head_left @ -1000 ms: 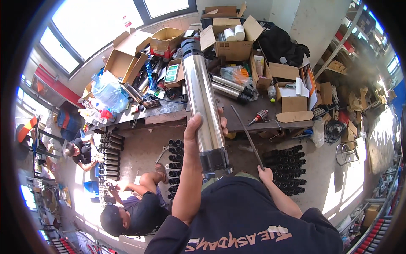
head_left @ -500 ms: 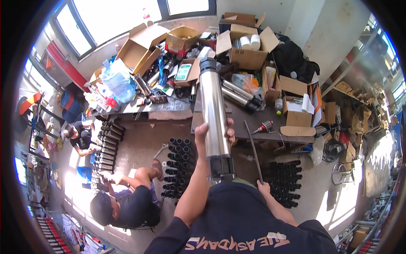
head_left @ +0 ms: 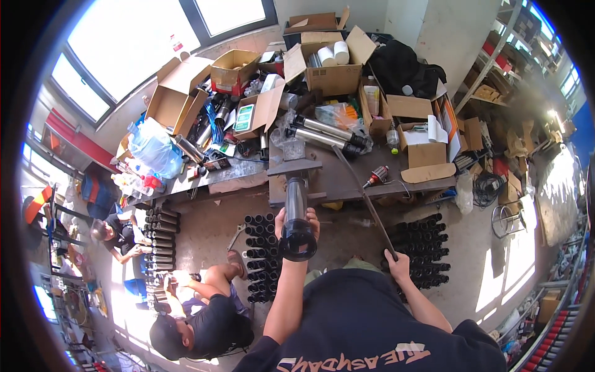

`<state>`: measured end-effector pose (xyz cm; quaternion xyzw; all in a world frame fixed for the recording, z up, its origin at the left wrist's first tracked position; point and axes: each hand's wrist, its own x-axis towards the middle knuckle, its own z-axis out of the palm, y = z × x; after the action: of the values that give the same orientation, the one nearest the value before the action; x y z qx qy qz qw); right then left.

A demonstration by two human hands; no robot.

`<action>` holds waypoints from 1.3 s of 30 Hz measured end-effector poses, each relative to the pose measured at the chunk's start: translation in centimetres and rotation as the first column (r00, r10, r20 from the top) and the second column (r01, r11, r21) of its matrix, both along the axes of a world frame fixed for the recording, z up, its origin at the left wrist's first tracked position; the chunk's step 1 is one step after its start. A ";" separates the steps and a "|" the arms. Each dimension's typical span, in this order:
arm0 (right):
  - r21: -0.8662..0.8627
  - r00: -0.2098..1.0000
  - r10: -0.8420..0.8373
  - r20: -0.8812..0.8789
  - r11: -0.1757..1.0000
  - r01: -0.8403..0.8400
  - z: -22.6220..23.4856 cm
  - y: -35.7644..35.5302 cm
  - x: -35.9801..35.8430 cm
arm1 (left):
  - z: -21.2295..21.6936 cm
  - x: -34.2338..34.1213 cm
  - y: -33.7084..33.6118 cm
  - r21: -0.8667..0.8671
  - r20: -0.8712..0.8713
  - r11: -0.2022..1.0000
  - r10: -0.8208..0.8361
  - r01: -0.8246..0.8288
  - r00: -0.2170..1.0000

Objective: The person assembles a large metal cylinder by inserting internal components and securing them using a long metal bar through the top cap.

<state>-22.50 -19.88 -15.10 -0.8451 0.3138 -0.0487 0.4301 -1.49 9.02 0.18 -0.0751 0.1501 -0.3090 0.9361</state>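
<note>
Left hand (head_left: 314, 224): wrapped around a shiny silver metal cylinder with a black collar (head_left: 297, 201), thumb on one side, fingers on the other
Cylinder position: held in front of the wearer, open collar facing back, far end at the edge of the dark brown workbench (head_left: 379, 159), by a flat grey metal plate (head_left: 295, 166); cannot tell whether the two touch
Right hand (head_left: 400, 265): closed on the near end of a long thin dark rod (head_left: 372, 211)
Rod tip: over the bench, near two silver metal cylinders with black ends (head_left: 316, 137); contact unclear
Bench top: red and silver spindle-shaped part (head_left: 376, 176) right of the rod, open brown cardboard box with white rolls (head_left: 333, 80) farther back
Floor: short black tubes in rows, one block at left (head_left: 263, 260), another at right (head_left: 424, 248)
Co-workers: person in a black cap (head_left: 214, 325) seated at left, second person in a dark shirt (head_left: 119, 232) beyond, near a row of long dark tubes (head_left: 162, 232)
</note>
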 end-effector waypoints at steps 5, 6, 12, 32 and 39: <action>0.027 0.966 0.179 0.185 0.982 -0.187 4.8 -2.0 3.7 | 0.5 7.0 -1.2 0.038 -0.313 0.989 0.150 -0.146 0.938; 0.017 0.955 0.222 0.198 0.973 -0.230 5.9 -3.0 4.8 | 1.0 9.4 -1.0 0.183 -0.267 0.970 0.205 -0.159 0.942; -0.204 0.864 0.462 0.200 0.882 -0.425 11.1 -9.7 14.7 | 2.6 19.4 0.7 0.215 -0.374 0.968 -0.043 0.132 0.926; -0.844 0.882 0.470 -0.028 0.462 -0.273 25.7 -18.6 42.0 | 5.6 19.1 -1.7 0.325 -0.646 0.943 0.275 -0.070 0.712; -0.864 0.953 0.294 -0.076 0.458 -0.211 26.3 -18.2 40.6 | 6.8 19.5 -1.4 0.223 -0.846 0.974 0.210 -0.033 0.489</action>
<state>18.08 -38.05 11.23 -0.9797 0.1003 -0.1698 -0.0348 17.97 7.63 6.96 -0.1469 0.6191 -0.1480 0.7571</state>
